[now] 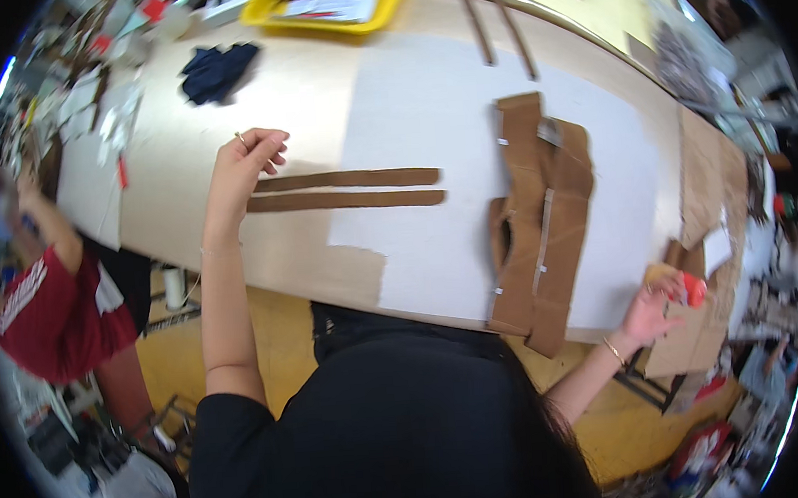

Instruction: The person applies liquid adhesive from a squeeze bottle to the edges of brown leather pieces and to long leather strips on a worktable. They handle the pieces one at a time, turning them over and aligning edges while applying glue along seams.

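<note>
My left hand rests on the table at the left ends of two long brown strips, which lie side by side across a white sheet. Its fingers are curled and touch the upper strip's end. My right hand is out at the table's right front corner, closed around a small red and orange object. A stack of brown cut pieces with small metal clips lies between the two hands, hanging over the front edge.
A yellow tray stands at the back. A dark blue cloth lies at the back left. Two thin brown strips lie at the far edge. Cardboard sheets sit on the right. A person in a red shirt works at the left.
</note>
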Demonstrator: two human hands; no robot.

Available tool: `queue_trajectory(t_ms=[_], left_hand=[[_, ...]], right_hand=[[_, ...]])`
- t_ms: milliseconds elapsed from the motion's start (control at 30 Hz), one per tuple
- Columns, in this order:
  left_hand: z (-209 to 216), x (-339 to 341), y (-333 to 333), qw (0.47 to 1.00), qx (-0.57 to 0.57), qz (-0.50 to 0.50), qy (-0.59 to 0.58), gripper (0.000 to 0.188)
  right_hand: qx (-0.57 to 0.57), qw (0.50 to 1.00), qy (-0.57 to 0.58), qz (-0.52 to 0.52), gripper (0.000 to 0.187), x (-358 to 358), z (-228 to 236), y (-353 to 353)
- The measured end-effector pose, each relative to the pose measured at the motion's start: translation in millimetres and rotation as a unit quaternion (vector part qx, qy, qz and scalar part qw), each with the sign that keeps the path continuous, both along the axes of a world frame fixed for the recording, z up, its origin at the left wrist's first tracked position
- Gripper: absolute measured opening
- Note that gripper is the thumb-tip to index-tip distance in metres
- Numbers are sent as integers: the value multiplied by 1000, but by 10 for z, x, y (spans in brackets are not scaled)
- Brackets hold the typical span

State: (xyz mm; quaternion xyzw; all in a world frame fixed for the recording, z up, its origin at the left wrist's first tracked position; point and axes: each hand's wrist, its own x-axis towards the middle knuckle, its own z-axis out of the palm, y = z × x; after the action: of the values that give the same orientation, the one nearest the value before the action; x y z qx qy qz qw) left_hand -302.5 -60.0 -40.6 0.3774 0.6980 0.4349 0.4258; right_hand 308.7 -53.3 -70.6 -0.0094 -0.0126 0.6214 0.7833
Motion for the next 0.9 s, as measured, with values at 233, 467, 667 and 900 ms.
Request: queue_trajectory(t_ms=[233,467,667,900], left_hand=[[-9,1433,615,968,-23,-215,-125,23],[9,2372,1100,928,-77,-262,-255,30],[-107,2708,1407,852,-118,-240,-450,27],[-62,3084,1636,842,-176,-240,-451,29]], right_hand=[[56,994,93,-31,93,-160,91,266],[85,985,147,-11,59,-81,-18,379],[-74,992,-44,-88,67,-204,10,414],[-91,803,-585,-68,88,-532,553,464]])
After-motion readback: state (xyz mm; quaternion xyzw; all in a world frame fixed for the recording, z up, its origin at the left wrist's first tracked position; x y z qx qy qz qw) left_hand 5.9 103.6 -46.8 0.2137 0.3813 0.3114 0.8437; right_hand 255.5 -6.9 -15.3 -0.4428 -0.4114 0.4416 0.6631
